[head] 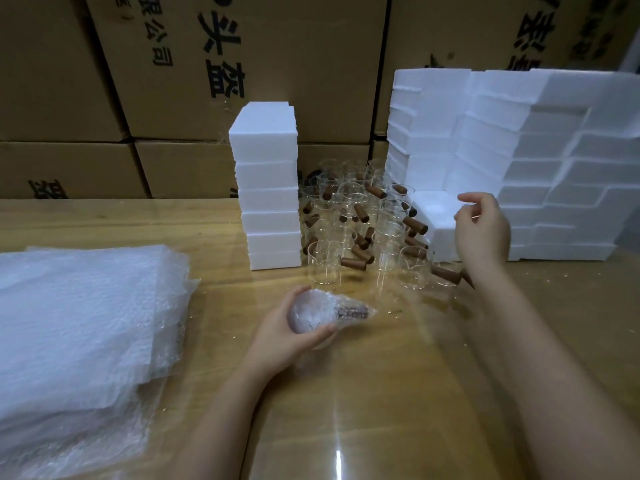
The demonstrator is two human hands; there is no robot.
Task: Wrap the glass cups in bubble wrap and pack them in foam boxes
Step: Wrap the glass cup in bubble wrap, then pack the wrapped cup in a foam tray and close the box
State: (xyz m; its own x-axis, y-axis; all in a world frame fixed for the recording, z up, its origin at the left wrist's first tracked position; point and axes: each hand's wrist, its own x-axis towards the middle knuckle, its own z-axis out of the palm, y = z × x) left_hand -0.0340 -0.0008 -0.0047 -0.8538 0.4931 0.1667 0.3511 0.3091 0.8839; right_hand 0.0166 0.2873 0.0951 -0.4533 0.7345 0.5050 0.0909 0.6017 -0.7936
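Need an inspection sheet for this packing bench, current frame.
Surface: wooden table, glossy, with glare.
Job's things: wrapped cup; bare glass cups between foam box stack and foam box pile; bubble wrap pile at left.
Clutter: white crumbs on the table.
Grippers: left hand grips wrapped cup; right hand raised by foam box pile, fingers loosely curled, holding nothing.
Cables: nothing seen.
Surroundings: printed cardboard cartons stacked behind.

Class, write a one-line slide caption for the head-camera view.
Left hand grips a bubble-wrapped cup; right hand hovers at a foam box.
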